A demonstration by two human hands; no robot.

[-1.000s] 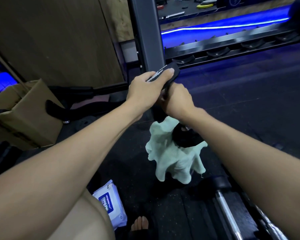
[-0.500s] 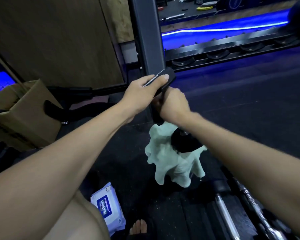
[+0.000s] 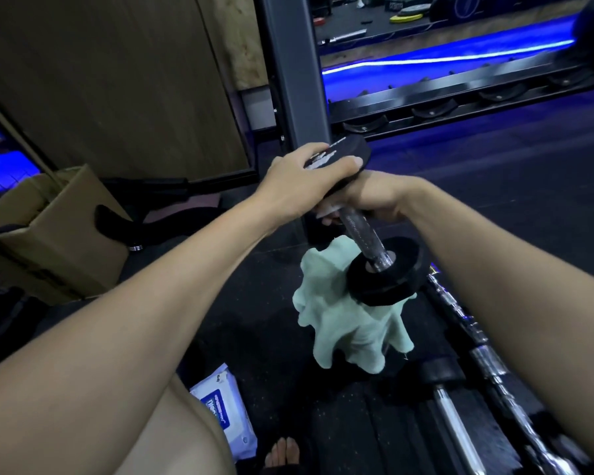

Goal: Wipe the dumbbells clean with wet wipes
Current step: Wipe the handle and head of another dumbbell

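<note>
The dumbbell point(image 3: 364, 234) is held tilted above the floor: its upper head is gripped by the left hand point(image 3: 302, 186), its chrome handle clasped by the right hand point(image 3: 374, 197). A full twist round the handle is advised. Any wipe under the right fingers is barely made out; the green cloth point(image 3: 340, 323) hangs below.

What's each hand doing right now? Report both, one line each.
Left hand: grips the top head of the dumbbell.
Right hand: curled round the dumbbell's handle, a white wipe under its fingers.
</note>
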